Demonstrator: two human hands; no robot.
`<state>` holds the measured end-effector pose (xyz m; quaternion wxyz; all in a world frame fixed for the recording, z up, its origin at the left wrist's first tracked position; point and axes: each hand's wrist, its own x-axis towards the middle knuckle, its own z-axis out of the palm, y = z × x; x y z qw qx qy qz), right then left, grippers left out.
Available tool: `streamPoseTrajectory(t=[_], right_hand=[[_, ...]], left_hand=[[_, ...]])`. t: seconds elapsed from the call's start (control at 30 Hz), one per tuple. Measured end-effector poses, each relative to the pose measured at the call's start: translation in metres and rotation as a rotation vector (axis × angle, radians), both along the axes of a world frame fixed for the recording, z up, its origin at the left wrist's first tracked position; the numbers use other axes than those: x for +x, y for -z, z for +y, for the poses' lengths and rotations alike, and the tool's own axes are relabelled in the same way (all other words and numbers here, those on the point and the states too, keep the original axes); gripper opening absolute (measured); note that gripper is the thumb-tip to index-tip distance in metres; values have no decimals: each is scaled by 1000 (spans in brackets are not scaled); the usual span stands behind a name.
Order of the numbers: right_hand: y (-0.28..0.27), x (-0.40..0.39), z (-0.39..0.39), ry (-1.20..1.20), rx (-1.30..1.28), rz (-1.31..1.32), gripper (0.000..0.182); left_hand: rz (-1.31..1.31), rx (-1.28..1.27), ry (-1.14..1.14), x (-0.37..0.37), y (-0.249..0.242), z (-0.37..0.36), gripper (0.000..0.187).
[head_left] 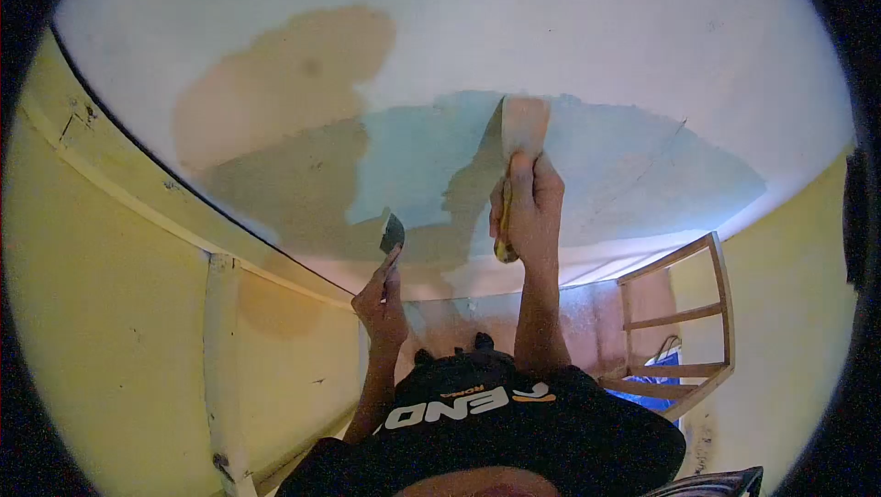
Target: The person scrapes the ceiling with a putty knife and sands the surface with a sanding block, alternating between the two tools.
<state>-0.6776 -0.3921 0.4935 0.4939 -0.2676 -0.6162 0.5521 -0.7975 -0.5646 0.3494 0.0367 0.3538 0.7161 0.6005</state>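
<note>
My right hand (pixel 532 208) is closed around the yellowish handle of a wide putty knife (pixel 525 125). Its broad, pale blade points up at the upper edge of a blue-green patch (pixel 624 167) on a large white surface (pixel 551 29). It seems to lie against that surface, though exact contact is hard to tell. Lower and to the left, my left hand (pixel 381 309) grips a smaller putty knife (pixel 392 231). That one has a dark blade with a whitish edge, and it is held apart from the wider knife. Shadows fall across the patch.
At the right stands a wooden frame with crossbars (pixel 679 318), with something blue (pixel 656 378) behind it. Yellow panels with a pale post (pixel 220 341) line the left side. My shoes (pixel 484 341) show below, past my black shirt (pixel 514 424).
</note>
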Motion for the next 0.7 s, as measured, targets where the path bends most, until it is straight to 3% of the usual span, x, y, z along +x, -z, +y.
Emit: streamPoseTrajectory(t=[0.2, 0.3, 0.4, 0.5, 0.7], right_hand=[[-9, 2, -4, 41, -23, -82, 34], [-2, 1, -5, 52, -14, -63, 34], [-2, 4, -4, 38, -20, -67, 34], [-6, -1, -6, 54, -65, -28, 34], [-7, 1, -5, 71, -52, 0, 34]], left_hand=[[84, 118, 67, -2, -4, 10, 30], [18, -112, 77, 1, -14, 7, 32], [13, -38, 123, 4, -24, 9, 32], [-55, -118, 160, 5, -26, 9, 32], [13, 9, 163, 6, -17, 4, 31]])
